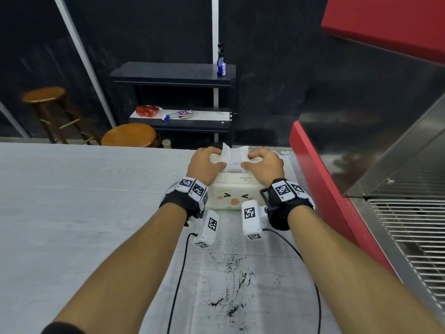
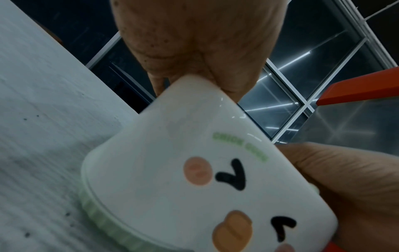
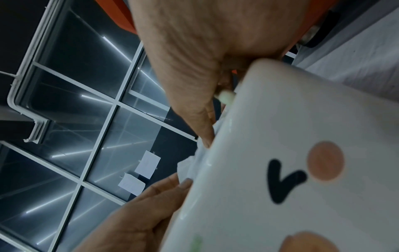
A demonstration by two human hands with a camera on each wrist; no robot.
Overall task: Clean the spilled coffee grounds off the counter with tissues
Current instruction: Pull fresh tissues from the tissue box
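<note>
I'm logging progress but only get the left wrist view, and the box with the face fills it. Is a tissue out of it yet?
Observer: Yes. In the head view a white tissue stands up from the top of the tissue box. The left hand and right hand each pinch one side of it.
Operator: Where are the grounds?
Observer: The coffee grounds lie scattered on the counter, nearer the person than the box, between the forearms.

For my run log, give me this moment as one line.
stage: pulling tissue | left hand: pinches tissue | right hand: pinches tissue | box: on counter | grounds: unwiped
</note>
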